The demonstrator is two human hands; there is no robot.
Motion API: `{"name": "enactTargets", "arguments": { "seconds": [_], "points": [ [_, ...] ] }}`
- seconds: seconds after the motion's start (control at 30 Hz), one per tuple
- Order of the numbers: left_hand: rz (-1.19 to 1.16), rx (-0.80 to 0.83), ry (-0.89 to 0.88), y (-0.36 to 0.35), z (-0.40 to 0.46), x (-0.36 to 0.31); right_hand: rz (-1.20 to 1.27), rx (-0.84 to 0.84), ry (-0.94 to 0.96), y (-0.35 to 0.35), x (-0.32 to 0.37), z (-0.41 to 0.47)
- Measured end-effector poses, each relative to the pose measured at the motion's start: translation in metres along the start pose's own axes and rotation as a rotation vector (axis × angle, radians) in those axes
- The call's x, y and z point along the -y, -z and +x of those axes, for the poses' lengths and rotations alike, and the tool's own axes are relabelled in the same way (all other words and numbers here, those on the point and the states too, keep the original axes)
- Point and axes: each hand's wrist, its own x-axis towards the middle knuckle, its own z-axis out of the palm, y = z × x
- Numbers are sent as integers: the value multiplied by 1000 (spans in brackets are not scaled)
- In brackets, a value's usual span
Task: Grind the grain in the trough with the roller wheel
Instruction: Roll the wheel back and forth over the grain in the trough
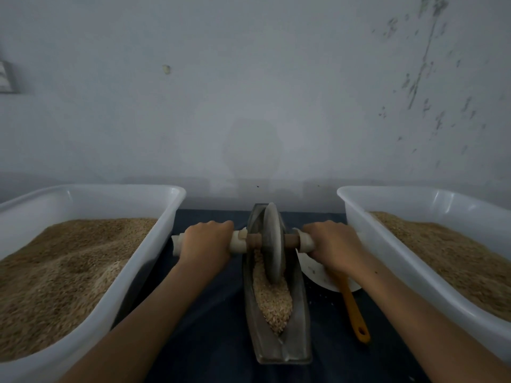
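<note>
Both hands grip white-wrapped wooden axle: left hand (206, 240), right hand (333, 244). Grey stone roller wheel (273, 244) upright in boat-shaped metal trough (297, 313), on pale grain (272, 299).

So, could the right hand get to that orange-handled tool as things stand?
Probably yes. The orange-handled tool lies uncovered on the cloth just beneath the right hand, with its head on the white plate. But that hand is busy with its grip on the roller's axle, so it must let go first.

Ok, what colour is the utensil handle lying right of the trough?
Orange handle, clearest in the head view.
</note>
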Motion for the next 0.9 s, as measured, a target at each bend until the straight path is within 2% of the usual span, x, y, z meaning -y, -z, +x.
{"name": "enactTargets", "arguments": {
  "seconds": [0.07,0.23,0.33,0.47,0.6,0.67,0.8,0.9],
  "points": [
    [15,27,-14,2,1,1,15,63,3,4,-1,-2],
    [13,236,-45,10,3,6,47,386,-14,23,0,-1],
    [-2,316,-45,12,3,8,49,440,-19,26,2,-1],
    [9,277,-21,10,4,6,37,384,-17,22,2,0],
    [-9,106,3,5,2,2,-1,87,-18,9,4,-2],
    [-18,47,19,3,1,1,8,9,-26,6,6,-2],
    [-38,68,19,0,0,4,-34,20,-5,10,8,-1],
    [-50,167,0,0,2,7,-68,116,39,17,8,-2]
  ]
}}
